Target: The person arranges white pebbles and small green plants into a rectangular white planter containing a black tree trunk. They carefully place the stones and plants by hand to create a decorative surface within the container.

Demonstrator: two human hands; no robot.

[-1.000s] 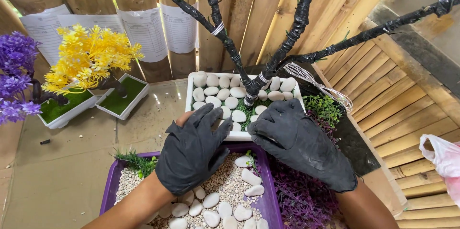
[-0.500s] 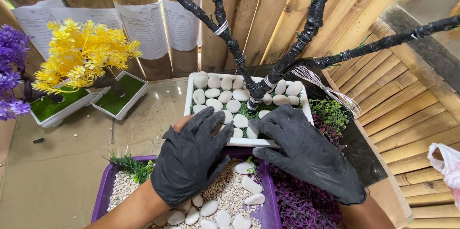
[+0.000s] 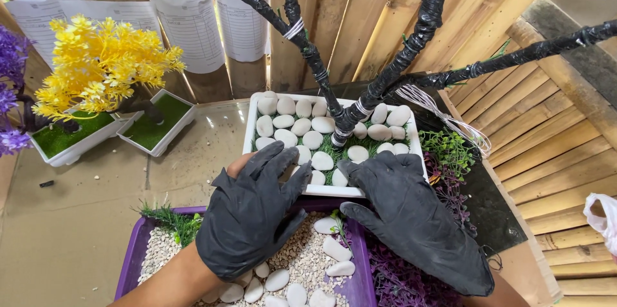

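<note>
where the wooden slat wall (image 3: 360, 18) rises behind everything, paper sheets (image 3: 193, 24) hang against it, and more slats (image 3: 553, 146) slope away on the right. below them lies my tabletop (image 3: 71, 230), a dull brownish surface, a little glossy near the wall and scattered with small crumbs and specks.

a bare tree (image 3: 385, 75) wrapped in black tape spreads its branches over the scene, its trunk standing in the white rectangular tray (image 3: 252, 128) near the middle of the tabletop. that tray is filled with smooth white stones (image 3: 302, 127) laid over green turf. close to me sits a purple tray (image 3: 132, 259) holding fine gravel and more white stones, with purple foliage (image 3: 398, 281) just beside it on the right. to the left stand a yellow-flowered tree (image 3: 96, 63) in its own white pot, a second white pot of turf (image 3: 157, 127) beside it, and a purple-flowered tree (image 3: 9, 88) at the edge.

my left hand (image 3: 254, 217) in a black glove lies flat with fingers spread, tips resting on the near edge of the white tray. my right hand (image 3: 411, 217), gloved the same, is also spread wide, its fingertips touching the stones at that tray's near side. neither pinches anything.

a white bag (image 3: 604, 217) peeks in at the far right.
</note>
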